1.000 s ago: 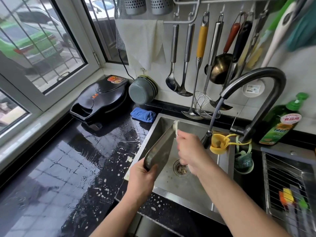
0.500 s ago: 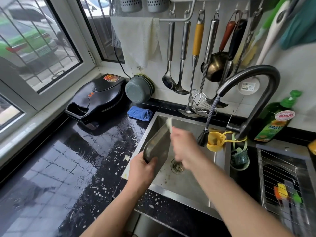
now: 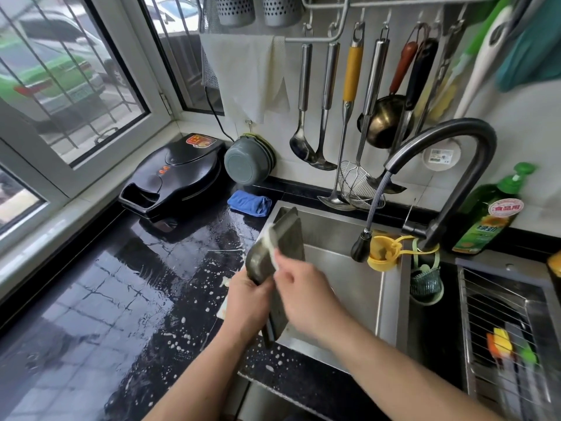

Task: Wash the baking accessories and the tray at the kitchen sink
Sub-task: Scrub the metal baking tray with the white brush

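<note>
Right hand [image 3: 306, 294], fingers pinching the cloth [image 3: 271, 246], has slid down the tray [image 3: 280, 253]; left hand [image 3: 246, 302] still grips it.

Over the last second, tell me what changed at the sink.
The right hand slid the white cloth from the tray's top edge down its left rim, towards the left hand. The left hand kept gripping the tray's lower end, and the tray stayed tilted over the sink.

Left hand [image 3: 247, 302] fingers hidden behind tray [image 3: 280, 253], drying rack [image 3: 510, 329] contents blurred
</note>
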`<state>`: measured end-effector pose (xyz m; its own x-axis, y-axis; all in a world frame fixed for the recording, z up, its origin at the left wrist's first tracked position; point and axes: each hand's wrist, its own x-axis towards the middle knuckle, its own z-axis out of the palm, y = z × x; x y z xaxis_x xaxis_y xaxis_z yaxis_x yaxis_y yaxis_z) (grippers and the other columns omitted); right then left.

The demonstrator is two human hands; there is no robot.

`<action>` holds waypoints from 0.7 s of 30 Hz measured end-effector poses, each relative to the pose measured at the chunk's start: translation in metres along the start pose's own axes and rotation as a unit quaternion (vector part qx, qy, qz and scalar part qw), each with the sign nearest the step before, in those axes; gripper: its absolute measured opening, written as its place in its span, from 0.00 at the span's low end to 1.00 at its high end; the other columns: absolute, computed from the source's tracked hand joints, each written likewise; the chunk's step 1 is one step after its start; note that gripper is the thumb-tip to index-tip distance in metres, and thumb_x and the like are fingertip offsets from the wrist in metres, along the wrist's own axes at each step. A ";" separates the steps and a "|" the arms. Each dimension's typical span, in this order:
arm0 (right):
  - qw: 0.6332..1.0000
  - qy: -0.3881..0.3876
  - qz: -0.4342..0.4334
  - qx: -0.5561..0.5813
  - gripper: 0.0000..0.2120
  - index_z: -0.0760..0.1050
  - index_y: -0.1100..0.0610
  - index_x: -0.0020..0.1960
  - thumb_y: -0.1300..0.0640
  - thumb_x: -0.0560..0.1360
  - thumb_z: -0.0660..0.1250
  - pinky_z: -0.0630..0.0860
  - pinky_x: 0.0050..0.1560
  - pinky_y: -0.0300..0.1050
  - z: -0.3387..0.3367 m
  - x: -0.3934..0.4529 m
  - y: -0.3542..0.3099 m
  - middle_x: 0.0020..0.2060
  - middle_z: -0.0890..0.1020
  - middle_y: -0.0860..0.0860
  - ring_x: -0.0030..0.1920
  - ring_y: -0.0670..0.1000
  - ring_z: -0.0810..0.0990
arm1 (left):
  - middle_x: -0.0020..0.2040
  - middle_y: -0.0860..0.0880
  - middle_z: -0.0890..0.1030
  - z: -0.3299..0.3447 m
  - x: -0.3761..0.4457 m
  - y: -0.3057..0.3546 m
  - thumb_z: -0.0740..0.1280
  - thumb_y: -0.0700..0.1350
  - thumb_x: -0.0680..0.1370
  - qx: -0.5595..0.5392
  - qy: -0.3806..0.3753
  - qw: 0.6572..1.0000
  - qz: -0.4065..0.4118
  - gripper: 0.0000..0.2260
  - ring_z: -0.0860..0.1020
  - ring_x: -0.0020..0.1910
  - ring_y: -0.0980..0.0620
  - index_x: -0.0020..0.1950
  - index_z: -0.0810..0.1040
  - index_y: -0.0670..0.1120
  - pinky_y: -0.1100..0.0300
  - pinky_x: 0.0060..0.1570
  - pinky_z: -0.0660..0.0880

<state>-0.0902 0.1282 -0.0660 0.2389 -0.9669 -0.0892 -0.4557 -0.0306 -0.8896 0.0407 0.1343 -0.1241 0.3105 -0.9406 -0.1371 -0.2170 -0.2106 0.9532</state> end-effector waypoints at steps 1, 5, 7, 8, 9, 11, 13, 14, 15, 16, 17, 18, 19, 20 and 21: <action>1.000 -0.016 -0.004 -0.011 0.21 0.71 0.43 0.74 0.56 0.84 0.58 0.64 0.32 0.32 0.003 -0.005 -0.002 0.40 0.79 0.49 0.33 0.41 0.67 | 0.35 0.39 0.83 -0.002 0.002 0.000 0.72 0.35 0.75 -0.004 0.000 1.000 -0.004 0.07 0.78 0.33 0.50 0.37 0.80 0.40 0.48 0.34 0.76; 0.997 0.004 0.019 -0.072 0.20 0.72 0.40 0.73 0.55 0.83 0.59 0.62 0.30 0.37 -0.017 0.015 0.012 0.31 0.72 0.45 0.29 0.46 0.66 | 0.38 0.42 0.85 -0.007 0.005 0.001 0.70 0.34 0.76 0.008 -0.009 1.000 -0.006 0.05 0.84 0.37 0.44 0.41 0.83 0.41 0.45 0.39 0.82; 0.995 -0.019 -0.031 -0.095 0.20 0.72 0.37 0.72 0.54 0.83 0.60 0.65 0.36 0.43 -0.013 0.001 0.005 0.34 0.72 0.47 0.34 0.48 0.67 | 0.38 0.38 0.84 -0.005 0.003 0.005 0.70 0.35 0.75 -0.006 -0.014 1.000 -0.010 0.04 0.81 0.35 0.47 0.40 0.81 0.39 0.48 0.36 0.79; 0.993 -0.035 -0.055 -0.102 0.21 0.71 0.36 0.72 0.54 0.82 0.61 0.65 0.38 0.43 -0.009 -0.009 -0.001 0.35 0.71 0.47 0.36 0.49 0.66 | 0.38 0.36 0.83 -0.004 0.003 0.005 0.70 0.36 0.74 -0.014 -0.013 1.000 -0.012 0.04 0.79 0.35 0.49 0.40 0.79 0.38 0.49 0.35 0.77; 0.991 -0.034 -0.060 -0.119 0.21 0.71 0.36 0.71 0.53 0.82 0.61 0.65 0.39 0.43 -0.007 -0.009 0.000 0.35 0.71 0.48 0.36 0.49 0.66 | 0.38 0.36 0.83 -0.003 0.004 0.003 0.70 0.37 0.74 -0.019 -0.012 1.000 -0.013 0.04 0.78 0.35 0.49 0.40 0.79 0.38 0.50 0.34 0.75; 0.990 -0.002 -0.030 -0.140 0.21 0.71 0.35 0.72 0.53 0.82 0.60 0.67 0.39 0.45 -0.013 0.003 0.008 0.35 0.74 0.51 0.36 0.51 0.68 | 0.38 0.39 0.84 0.000 0.004 0.003 0.70 0.35 0.75 -0.020 -0.009 1.000 -0.013 0.03 0.79 0.35 0.51 0.41 0.80 0.40 0.52 0.34 0.77; 0.989 0.003 -0.039 -0.145 0.21 0.71 0.36 0.72 0.53 0.82 0.60 0.70 0.40 0.46 -0.015 0.004 0.011 0.36 0.78 0.54 0.36 0.52 0.70 | 0.37 0.42 0.84 0.002 0.005 0.002 0.70 0.36 0.75 -0.033 -0.011 0.999 -0.010 0.05 0.79 0.35 0.51 0.39 0.80 0.42 0.51 0.34 0.76; 0.987 -0.012 -0.062 -0.148 0.21 0.71 0.36 0.72 0.53 0.82 0.61 0.72 0.41 0.47 -0.011 -0.002 0.009 0.37 0.79 0.56 0.36 0.53 0.71 | 0.35 0.42 0.83 0.001 0.005 0.002 0.70 0.37 0.74 -0.043 -0.014 0.999 -0.009 0.05 0.78 0.35 0.51 0.38 0.79 0.42 0.52 0.34 0.75; 0.986 -0.030 -0.080 -0.145 0.21 0.71 0.36 0.72 0.53 0.82 0.61 0.73 0.42 0.48 -0.008 -0.009 0.006 0.38 0.79 0.57 0.37 0.54 0.71 | 0.35 0.42 0.83 0.001 0.005 0.000 0.69 0.39 0.73 -0.053 -0.018 0.998 -0.013 0.04 0.78 0.36 0.50 0.38 0.78 0.42 0.51 0.34 0.75; 0.986 -0.038 -0.089 -0.138 0.21 0.71 0.36 0.72 0.53 0.82 0.61 0.72 0.42 0.48 -0.006 -0.014 0.002 0.38 0.78 0.56 0.37 0.53 0.70 | 0.36 0.42 0.84 0.001 0.005 -0.002 0.69 0.39 0.72 -0.063 -0.020 0.998 -0.017 0.03 0.79 0.37 0.48 0.39 0.79 0.42 0.49 0.35 0.76; 0.986 -0.031 -0.083 -0.139 0.21 0.71 0.35 0.72 0.53 0.82 0.61 0.70 0.42 0.47 -0.007 -0.010 0.003 0.37 0.76 0.55 0.37 0.52 0.68 | 0.39 0.40 0.85 0.000 0.006 -0.002 0.70 0.40 0.72 -0.075 -0.021 0.997 -0.022 0.01 0.81 0.38 0.45 0.40 0.80 0.43 0.45 0.38 0.79; 0.987 -0.017 -0.071 -0.144 0.21 0.71 0.35 0.71 0.53 0.82 0.61 0.68 0.41 0.46 -0.009 -0.002 0.008 0.35 0.74 0.53 0.37 0.51 0.67 | 0.42 0.39 0.85 0.000 0.006 -0.003 0.71 0.40 0.72 -0.084 -0.025 0.996 -0.026 0.01 0.84 0.42 0.41 0.43 0.82 0.44 0.39 0.43 0.80; 0.987 -0.005 -0.062 -0.147 0.21 0.71 0.35 0.71 0.53 0.82 0.61 0.66 0.40 0.44 -0.013 0.006 0.010 0.34 0.72 0.51 0.36 0.51 0.67 | 0.44 0.38 0.86 0.000 0.007 -0.003 0.71 0.39 0.73 -0.100 -0.034 0.994 -0.027 0.03 0.85 0.46 0.36 0.46 0.83 0.44 0.35 0.48 0.81; 0.987 -0.004 -0.060 -0.146 0.21 0.71 0.35 0.72 0.53 0.82 0.61 0.66 0.40 0.44 -0.014 0.010 0.012 0.33 0.70 0.49 0.36 0.50 0.66 | 0.46 0.37 0.86 -0.001 0.004 -0.001 0.71 0.38 0.73 -0.116 -0.055 0.991 -0.029 0.06 0.84 0.50 0.33 0.49 0.83 0.43 0.32 0.51 0.80; 0.987 -0.008 -0.068 -0.146 0.21 0.71 0.35 0.72 0.53 0.82 0.61 0.66 0.40 0.43 -0.014 0.011 0.013 0.32 0.70 0.48 0.36 0.50 0.66 | 0.49 0.36 0.85 -0.001 0.003 0.000 0.69 0.34 0.73 -0.139 -0.082 0.986 -0.035 0.10 0.83 0.52 0.31 0.53 0.82 0.41 0.32 0.54 0.79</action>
<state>-0.1059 0.1136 -0.0723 0.3271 -0.9449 0.0120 -0.6454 -0.2327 -0.7275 0.0427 0.1318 -0.1241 0.1564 -0.9614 -0.2262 0.0698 -0.2177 0.9735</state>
